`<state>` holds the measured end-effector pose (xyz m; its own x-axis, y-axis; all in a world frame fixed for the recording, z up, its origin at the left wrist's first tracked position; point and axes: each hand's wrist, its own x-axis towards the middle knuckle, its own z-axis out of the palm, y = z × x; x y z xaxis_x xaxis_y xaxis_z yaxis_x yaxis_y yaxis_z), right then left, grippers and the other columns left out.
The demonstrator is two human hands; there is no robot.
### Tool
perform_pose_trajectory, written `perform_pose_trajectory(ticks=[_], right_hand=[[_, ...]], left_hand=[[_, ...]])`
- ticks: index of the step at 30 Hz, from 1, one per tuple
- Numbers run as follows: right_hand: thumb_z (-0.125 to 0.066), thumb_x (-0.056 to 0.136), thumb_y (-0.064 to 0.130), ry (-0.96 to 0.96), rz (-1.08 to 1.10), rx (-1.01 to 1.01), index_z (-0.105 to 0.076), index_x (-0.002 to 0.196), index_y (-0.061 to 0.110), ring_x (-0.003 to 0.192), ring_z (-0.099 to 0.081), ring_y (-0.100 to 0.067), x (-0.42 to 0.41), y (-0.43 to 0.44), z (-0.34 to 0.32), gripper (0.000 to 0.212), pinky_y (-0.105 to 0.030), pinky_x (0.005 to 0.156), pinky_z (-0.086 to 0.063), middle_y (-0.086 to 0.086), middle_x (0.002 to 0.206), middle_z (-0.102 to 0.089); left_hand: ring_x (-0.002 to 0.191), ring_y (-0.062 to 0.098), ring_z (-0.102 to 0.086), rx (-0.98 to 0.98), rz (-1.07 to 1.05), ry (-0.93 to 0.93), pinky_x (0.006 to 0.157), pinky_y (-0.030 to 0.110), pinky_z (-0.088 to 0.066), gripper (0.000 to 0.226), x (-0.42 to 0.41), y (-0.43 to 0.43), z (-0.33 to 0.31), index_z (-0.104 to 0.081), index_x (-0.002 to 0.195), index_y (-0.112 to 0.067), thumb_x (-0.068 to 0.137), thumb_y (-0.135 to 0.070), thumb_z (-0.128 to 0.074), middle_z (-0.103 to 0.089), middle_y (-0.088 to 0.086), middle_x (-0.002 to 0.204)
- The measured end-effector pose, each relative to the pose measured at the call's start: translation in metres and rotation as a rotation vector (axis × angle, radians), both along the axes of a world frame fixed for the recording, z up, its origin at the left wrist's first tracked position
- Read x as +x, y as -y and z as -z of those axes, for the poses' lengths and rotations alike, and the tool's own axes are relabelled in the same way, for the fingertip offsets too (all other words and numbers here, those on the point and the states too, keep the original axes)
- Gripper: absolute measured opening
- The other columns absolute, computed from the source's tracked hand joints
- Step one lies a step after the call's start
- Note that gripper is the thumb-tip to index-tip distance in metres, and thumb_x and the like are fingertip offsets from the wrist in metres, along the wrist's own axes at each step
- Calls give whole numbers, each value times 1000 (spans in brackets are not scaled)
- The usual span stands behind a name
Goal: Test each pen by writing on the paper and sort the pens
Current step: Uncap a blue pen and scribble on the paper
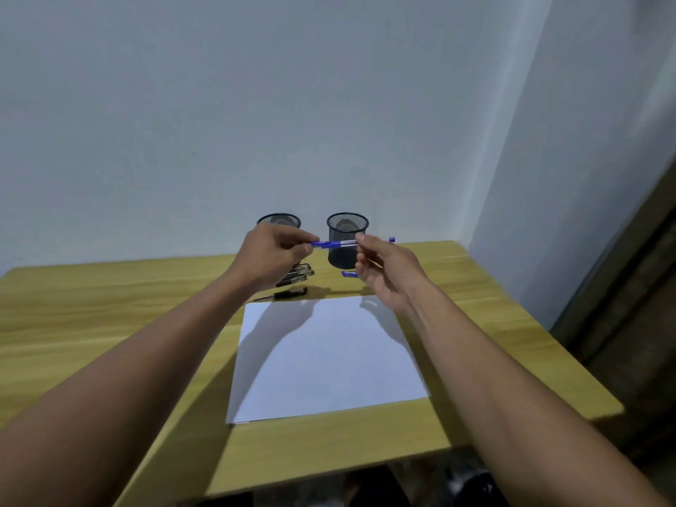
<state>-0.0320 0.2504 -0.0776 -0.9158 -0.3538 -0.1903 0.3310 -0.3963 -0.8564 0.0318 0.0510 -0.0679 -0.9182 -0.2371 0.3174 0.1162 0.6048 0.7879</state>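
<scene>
Both hands hold one blue pen (338,244) level above the table. My left hand (272,256) pinches its left end, and my right hand (384,272) grips its right part, with the pen's tip end sticking out past the fingers. A blank white sheet of paper (325,356) lies below them on the wooden table (109,316). Several black pens (298,274) lie beyond the sheet, partly hidden by my left hand; one black pen (289,294) lies apart. Another blue pen (349,274) shows under my right hand. Two black mesh cups stand behind: left cup (280,220), right cup (346,239).
The table stands against a pale wall. Its right edge (548,334) drops off beside a dark doorway or floor area. The near edge runs across the bottom of the view.
</scene>
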Motion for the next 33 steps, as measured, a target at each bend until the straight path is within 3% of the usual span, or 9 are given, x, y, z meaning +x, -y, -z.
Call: perform_pose_trajectory(ticks=[3,5,7,12,17,21,25,28,33], right_hand=[[-73,92,10,-21,-46,-31,-70,88,8,60,-60,-9,15,19,5,6,-19,55,-55,-3,71,-66],[-71,93,9,-75,-67,-19,-70,94,7,59,-61,-8,23,31,5,2,-19,56,-56,-4,71,-67],[-70,94,8,-100,-78,-32,-69,98,5,56,-63,-6,29,40,5,4,-18,58,-56,-3,68,-68],[-72,92,8,-169,-130,12,-72,98,3,61,-66,-8,38,58,8,7,-18,62,-57,-5,75,-71],[-72,90,2,-178,-111,21,-72,89,0,60,-69,-10,41,69,12,3,-18,62,-59,-11,74,-71],[-72,89,0,-183,-98,18,-71,86,-1,60,-69,-11,45,75,17,3,-18,63,-59,-10,70,-72],[-71,89,-3,-183,-97,10,-72,84,0,60,-69,-12,49,80,18,5,-19,66,-61,-10,69,-72],[-72,89,-1,-161,-84,-4,-73,85,0,59,-68,-12,50,84,20,4,-18,63,-60,-10,69,-72],[-73,88,0,-149,-74,4,-73,85,-1,58,-67,-13,51,87,23,3,-19,61,-59,-11,68,-72]], left_hand=[[72,11,-68,9,13,-2,78,35,-56,16,11,5,-5,-79,98,-18,85,-12,-72,-77,-1,81],[61,3,-63,8,9,-19,62,21,-49,16,18,7,-6,-79,98,-16,85,-11,-73,-75,0,76],[55,-2,-60,26,-3,-35,56,11,-43,16,26,11,-8,-78,100,-14,85,-10,-74,-73,-7,69],[73,15,-69,21,-10,-53,78,35,-57,15,38,30,-7,-80,98,-17,83,-17,-77,-77,-1,80],[61,13,-57,81,27,1,68,35,-47,7,47,41,1,-79,85,-22,86,-17,-74,-71,7,69],[56,11,-55,87,-6,22,64,31,-46,7,49,46,6,-78,86,-12,88,-15,-72,-67,1,62],[57,9,-56,74,-13,19,64,27,-48,8,53,48,9,-79,88,-12,88,-16,-71,-71,14,70],[54,5,-55,10,-81,-23,59,20,-46,8,55,48,11,-79,85,-16,88,-17,-71,-70,3,64],[56,10,-53,54,-76,1,62,26,-45,10,56,50,15,-79,82,-14,88,-17,-70,-69,3,63]])
